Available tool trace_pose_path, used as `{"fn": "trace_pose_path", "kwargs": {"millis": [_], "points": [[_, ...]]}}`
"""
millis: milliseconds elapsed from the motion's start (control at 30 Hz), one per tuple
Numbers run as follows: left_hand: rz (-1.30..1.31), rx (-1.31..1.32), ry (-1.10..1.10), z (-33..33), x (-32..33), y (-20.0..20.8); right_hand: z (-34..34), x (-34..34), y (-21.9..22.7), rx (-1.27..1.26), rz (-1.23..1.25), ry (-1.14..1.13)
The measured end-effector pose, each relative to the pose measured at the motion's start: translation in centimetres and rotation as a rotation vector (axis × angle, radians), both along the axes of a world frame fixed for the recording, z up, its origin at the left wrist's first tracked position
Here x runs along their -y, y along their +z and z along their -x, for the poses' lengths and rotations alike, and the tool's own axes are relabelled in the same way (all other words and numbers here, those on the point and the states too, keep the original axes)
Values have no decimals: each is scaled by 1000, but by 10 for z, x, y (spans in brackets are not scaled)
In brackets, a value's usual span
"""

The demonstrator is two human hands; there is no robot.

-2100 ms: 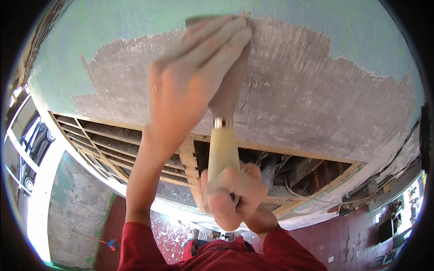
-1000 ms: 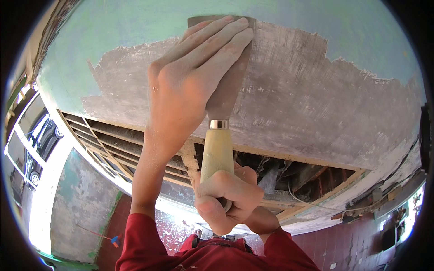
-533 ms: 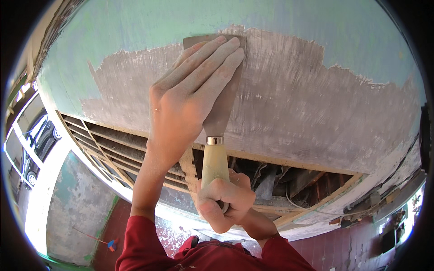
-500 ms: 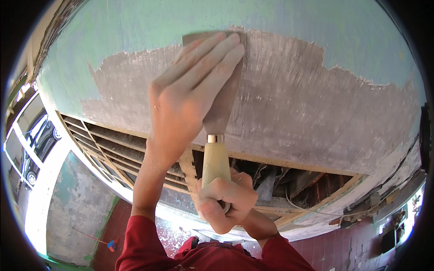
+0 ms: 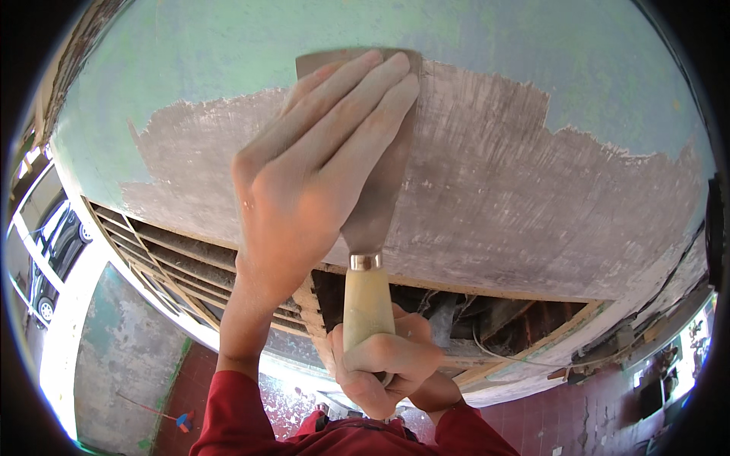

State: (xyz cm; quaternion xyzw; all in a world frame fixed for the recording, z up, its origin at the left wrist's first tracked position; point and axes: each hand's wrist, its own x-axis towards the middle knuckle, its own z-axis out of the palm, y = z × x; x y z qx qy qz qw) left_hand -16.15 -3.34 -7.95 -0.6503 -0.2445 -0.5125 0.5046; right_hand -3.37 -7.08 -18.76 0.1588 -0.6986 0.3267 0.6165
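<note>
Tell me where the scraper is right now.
In the head view, the scraper is near centre, its blade beneath the left hand with its tip over green paint, its yellowish handle in the grip of the right hand.

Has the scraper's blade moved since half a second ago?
Yes: the scraper blade has moved upward in the picture against the ragged-edged green paint. Bare patch showed just above its right end; now that end reaches the green.

Worn on the head, the fisheye camera faces the painted surface (image 5: 487, 175) up close. Past that surface's lower edge, it looks down on the red shirt (image 5: 350, 442).
</note>
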Motion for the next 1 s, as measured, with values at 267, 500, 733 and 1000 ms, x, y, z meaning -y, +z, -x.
{"fn": "trace_pose_path", "kwargs": {"millis": [267,500,733,1000], "points": [[-27,22,15,2,0,5,-1,-13,5,50,-42,-105],[217,52,278,60,40,-119,-44,-10,-98,572,-59,4],[558,814,666,186,133,-325,-114,22,-192,1239,573,-31],[1348,1393,-407,168,171,-406,-78,26,-218,1297,390,-132]]}}
